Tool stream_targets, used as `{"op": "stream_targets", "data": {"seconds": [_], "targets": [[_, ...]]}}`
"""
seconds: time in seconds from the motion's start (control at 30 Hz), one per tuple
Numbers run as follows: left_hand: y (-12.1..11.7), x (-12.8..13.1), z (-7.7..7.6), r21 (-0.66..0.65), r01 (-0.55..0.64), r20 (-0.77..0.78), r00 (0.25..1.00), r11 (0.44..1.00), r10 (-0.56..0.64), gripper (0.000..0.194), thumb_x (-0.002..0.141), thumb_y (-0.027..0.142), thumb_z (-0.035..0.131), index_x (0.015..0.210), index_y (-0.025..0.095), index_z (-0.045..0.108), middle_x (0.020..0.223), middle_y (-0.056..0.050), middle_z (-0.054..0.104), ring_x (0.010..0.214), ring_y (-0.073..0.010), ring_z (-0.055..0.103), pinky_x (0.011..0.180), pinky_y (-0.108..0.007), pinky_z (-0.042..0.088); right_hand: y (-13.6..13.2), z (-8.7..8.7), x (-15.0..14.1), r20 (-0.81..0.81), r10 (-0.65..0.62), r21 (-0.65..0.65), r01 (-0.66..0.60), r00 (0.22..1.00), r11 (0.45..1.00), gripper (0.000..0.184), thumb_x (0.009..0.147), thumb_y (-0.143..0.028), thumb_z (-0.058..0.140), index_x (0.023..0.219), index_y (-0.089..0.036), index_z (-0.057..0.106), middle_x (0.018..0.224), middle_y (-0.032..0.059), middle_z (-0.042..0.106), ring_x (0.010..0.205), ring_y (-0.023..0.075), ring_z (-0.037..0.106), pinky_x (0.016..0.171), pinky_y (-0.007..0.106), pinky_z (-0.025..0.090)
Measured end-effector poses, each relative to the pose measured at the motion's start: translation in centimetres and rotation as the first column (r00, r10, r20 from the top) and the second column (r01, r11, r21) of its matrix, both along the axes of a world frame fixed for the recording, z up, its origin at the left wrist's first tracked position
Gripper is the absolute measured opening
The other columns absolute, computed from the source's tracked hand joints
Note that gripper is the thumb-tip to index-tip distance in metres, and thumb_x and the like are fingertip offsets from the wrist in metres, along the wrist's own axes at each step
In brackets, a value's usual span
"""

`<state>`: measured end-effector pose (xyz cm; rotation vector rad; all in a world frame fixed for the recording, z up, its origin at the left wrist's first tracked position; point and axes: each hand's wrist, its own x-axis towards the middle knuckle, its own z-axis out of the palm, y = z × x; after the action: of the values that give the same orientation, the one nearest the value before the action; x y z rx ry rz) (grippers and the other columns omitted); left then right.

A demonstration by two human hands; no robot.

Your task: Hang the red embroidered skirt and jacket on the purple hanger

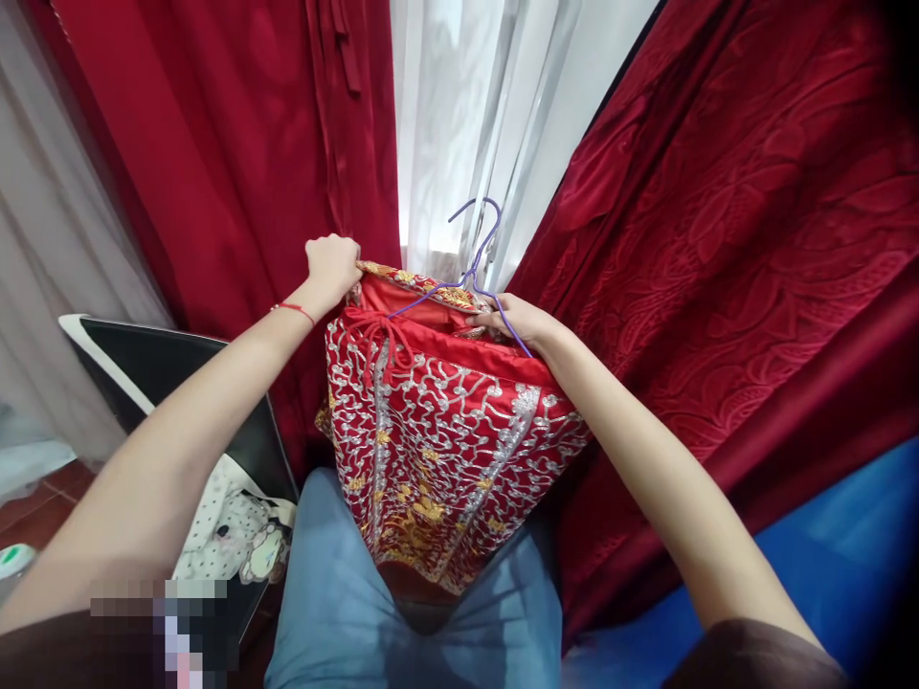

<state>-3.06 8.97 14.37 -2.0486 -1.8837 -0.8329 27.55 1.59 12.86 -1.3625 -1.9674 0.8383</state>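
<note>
A red embroidered skirt (437,450) hangs over the person's lap, its waistband held up before red curtains (718,239). The left hand (331,266) grips the waistband's left end, fingers curled shut. The right hand (518,318) pinches waistband and purple hanger (478,273) together.

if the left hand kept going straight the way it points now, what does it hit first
Probably the red curtain. The left hand grips the top edge of the embroidered red garment and points up and away from the person, toward that curtain's folds. Depth is unclear, so the gap cannot be judged.
</note>
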Motion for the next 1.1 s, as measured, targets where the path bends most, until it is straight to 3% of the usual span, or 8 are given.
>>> {"op": "stream_targets", "data": {"seconds": [0.1,0.2,0.3,0.43,0.63,0.73,0.97,1.1], "targets": [[-0.2,-1.3,-1.0,0.12,-0.02,0.047,0.999,0.993,0.015,0.032,0.083,0.034,0.064,0.109,0.016,0.071,0.121,-0.02,0.067,0.123,-0.04,0.06,0.102,-0.051,0.047,0.3,0.1,0.4,0.062,0.024,0.05,-0.027,0.998,0.998,0.026,0.074,-0.026,0.072,0.099,-0.016,0.072,0.069,-0.0014,0.065,0.061,0.0145,0.054,0.067,0.027,0.049],[0.7,-2.7,-2.0,-0.239,-0.123,0.286,0.939,0.963,0.191,0.037,0.06,0.038,0.085,0.086,0.017,0.07,0.094,-0.017,0.072,0.101,-0.0416,0.069,0.082,-0.05,0.057,0.9,0.1,0.7,0.172,0.049,0.122,-0.071,0.984,0.99,0.028,0.071,-0.019,0.066,0.098,-0.017,0.073,0.076,-0.001,0.07,0.07,0.0167,0.06,0.074,0.026,0.05],[1.3,-3.6,-3.2,-0.421,0.003,0.553,0.793,0.907,0.254,0.022,0.055,0.022,0.081,0.071,0.018,0.067,0.069,-0.009,0.069,0.077,-0.034,0.072,0.067,-0.044,0.058,1.4,0.1,0.6,0.3,0.033,0.187,-0.093,0.953,0.978,0.029,0.071,-0.015,0.061,0.097,-0.016,0.073,0.081,0.0005,0.072,0.077,0.0184,0.063,0.077,0.026,0.05],[0.2,-3.8,-5.4,0.084,0.039,0.772,0.63,0.996,-0.089,0.022,0.071,0.017,0.055,0.083,0.02,0.073,0.077,-0.004,0.073,0.078,-0.0193,0.071,0.076,-0.032,0.058,1.6,0.0,0.3,0.444,-0.126,0.343,-0.038,0.887,0.939,0.029,0.073,-0.007,0.055,0.096,-0.014,0.072,0.091,0.0072,0.075,0.084,0.0212,0.065,0.079,0.026,0.049],[-1.8,-4.0,-8.4,0.438,0.198,0.421,0.817,0.877,-0.395,0.029,0.073,0.009,0.045,0.07,0.02,0.072,0.081,-0.005,0.071,0.085,-0.0198,0.066,0.096,-0.036,0.052,0.8,0.0,0.5,0.538,-0.325,0.491,0.024,0.778,0.871,0.034,0.082,-0.008,0.049,0.109,-0.01,0.07,0.102,0.0169,0.075,0.091,0.027,0.068,0.078,0.03,0.049],[-2.7,-4.4,-7.0,0.473,0.163,0.371,0.854,0.866,-0.364,0.027,0.079,0.008,0.046,0.069,0.021,0.068,0.082,-0.005,0.067,0.09,-0.0211,0.063,0.097,-0.037,0.05,-0.2,0.2,0.6,0.522,-0.432,0.524,0.124,0.736,0.843,0.037,0.089,-0.012,0.046,0.12,-0.009,0.066,0.111,0.0228,0.072,0.098,0.0315,0.069,0.082,0.035,0.05],[-10.5,-1.6,1.7,0.496,0.126,0.092,0.976,0.859,-0.196,0.032,0.096,0.009,0.039,0.094,0.022,0.068,0.111,-0.002,0.065,0.111,-0.0195,0.056,0.1,-0.037,0.046,-2.4,-0.1,0.8,0.467,-0.677,0.625,0.329,0.569,0.708,0.048,0.094,-0.013,0.037,0.136,0.004,0.052,0.116,0.0354,0.066,0.113,0.0415,0.066,0.092,0.048,0.05],[-13.9,1.0,-0.4,0.288,0.106,-0.055,0.994,0.952,-0.094,0.026,0.094,0.013,0.045,0.108,0.017,0.066,0.119,-0.011,0.063,0.11,-0.0282,0.061,0.088,-0.041,0.049,-2.8,-1.7,1.6,0.395,-0.757,0.636,0.439,0.521,0.634,0.051,0.099,-0.019,0.033,0.141,0.008,0.046,0.119,0.0387,0.063,0.115,0.0433,0.066,0.093,0.051,0.05]]}}
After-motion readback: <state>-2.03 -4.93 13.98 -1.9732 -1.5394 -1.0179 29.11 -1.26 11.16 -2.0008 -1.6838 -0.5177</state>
